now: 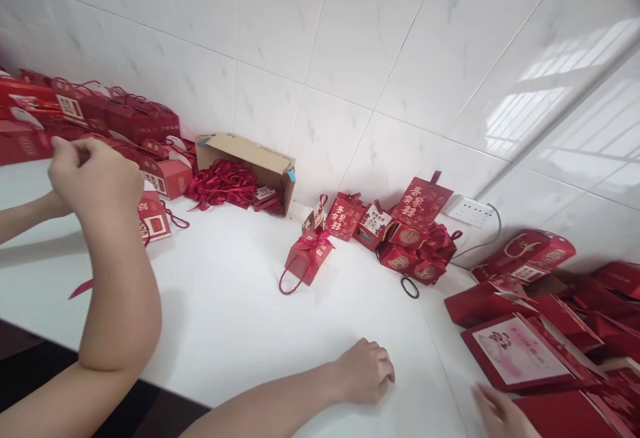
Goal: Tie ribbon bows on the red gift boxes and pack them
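My left hand [367,373] rests on the white table [240,331] at the lower middle. Its fingers are curled into a fist, and nothing shows in them. At the bottom right edge my right hand [503,415] is partly cut off and blurred. The fingers look stretched out with nothing visible in them, beside a red box [560,418] and a red box with a pink-and-white picture panel [520,351]. Beyond my left hand stands a small red gift box [311,258] with a ribbon bow and a rope handle.
A co-worker's hand [95,171] is raised at the left, near many red gift boxes [140,115]. A cardboard box [245,148] holds red ribbons [223,181]. Farther right are small red boxes [415,251], a black ring [410,287] and a power strip [469,211].
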`<state>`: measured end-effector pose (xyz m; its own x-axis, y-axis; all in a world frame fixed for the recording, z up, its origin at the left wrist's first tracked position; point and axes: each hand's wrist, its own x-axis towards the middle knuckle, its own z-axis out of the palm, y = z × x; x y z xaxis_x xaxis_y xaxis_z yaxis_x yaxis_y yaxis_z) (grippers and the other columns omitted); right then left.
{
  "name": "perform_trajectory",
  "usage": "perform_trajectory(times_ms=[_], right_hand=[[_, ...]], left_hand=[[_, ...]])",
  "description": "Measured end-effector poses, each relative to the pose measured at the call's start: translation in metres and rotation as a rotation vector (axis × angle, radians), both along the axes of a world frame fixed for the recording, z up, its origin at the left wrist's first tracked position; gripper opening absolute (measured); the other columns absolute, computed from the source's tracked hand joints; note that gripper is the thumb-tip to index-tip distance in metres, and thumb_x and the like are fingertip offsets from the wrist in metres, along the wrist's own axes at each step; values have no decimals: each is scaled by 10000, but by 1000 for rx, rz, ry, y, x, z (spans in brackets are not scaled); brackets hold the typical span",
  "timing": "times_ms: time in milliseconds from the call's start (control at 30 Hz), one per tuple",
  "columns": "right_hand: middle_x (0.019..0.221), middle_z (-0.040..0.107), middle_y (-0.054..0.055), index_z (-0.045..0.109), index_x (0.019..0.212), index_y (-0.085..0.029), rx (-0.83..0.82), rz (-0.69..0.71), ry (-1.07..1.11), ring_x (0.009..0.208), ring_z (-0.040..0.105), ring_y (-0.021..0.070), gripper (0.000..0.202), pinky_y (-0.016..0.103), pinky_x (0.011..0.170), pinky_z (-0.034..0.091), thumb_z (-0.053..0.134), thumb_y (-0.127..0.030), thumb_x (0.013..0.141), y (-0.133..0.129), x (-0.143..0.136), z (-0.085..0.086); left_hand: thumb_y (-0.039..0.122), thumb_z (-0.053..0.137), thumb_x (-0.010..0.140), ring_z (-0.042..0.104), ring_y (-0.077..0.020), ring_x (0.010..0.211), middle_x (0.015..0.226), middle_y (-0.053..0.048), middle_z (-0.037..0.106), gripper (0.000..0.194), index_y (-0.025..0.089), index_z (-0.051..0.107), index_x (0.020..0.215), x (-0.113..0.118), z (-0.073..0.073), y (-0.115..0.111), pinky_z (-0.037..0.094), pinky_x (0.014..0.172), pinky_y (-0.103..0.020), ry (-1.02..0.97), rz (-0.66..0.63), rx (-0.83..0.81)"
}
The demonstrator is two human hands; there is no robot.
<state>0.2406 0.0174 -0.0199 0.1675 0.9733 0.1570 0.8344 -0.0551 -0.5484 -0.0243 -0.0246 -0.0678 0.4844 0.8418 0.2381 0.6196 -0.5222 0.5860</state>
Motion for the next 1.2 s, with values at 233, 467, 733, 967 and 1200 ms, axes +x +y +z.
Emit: perform_trajectory(times_ms=[233,467,733,967,1200], right_hand=[[1356,403,184,380,1312,-138,107,913,32,1272,399,269,704,435,1023,379,643,-380,706,19,-235,35],[1342,356,190,221,1366,-79,-49,1014,198,1279,339,272,926,429,1055,311,709,-333,621,73,-312,42],[1166,424,150,275,1333,-160,163,744,185,1134,429,311,831,481,932,409,683,-293,621,1,-226,37],[1156,479,190,166,1382,-146,158,409,177,1005,522,339,951,507,787,472,648,-556,671,-71,-153,13],[1021,604,119,492,1131,-172,-39,338,342,910,597,234,465,392,760,497,366,-537,870,-62,-104,25]], left_hand=[[41,423,735,613,-229,901,921,-56,672,280,161,616,899,-12,15,-3,468,820,-327,-83,-23,-10],[49,395,768,609,-180,875,899,-53,655,260,161,610,863,-43,21,-16,486,811,-295,-148,132,-61],[63,405,761,599,-166,878,934,-52,634,253,176,607,863,-80,23,-61,475,829,-288,-205,324,-140],[238,405,825,612,-173,887,1005,-51,621,206,191,535,977,-86,32,-57,489,799,-310,-493,525,-284],[471,357,842,598,-182,791,836,-33,623,343,188,551,838,-84,60,-50,476,730,-291,-585,724,-274]])
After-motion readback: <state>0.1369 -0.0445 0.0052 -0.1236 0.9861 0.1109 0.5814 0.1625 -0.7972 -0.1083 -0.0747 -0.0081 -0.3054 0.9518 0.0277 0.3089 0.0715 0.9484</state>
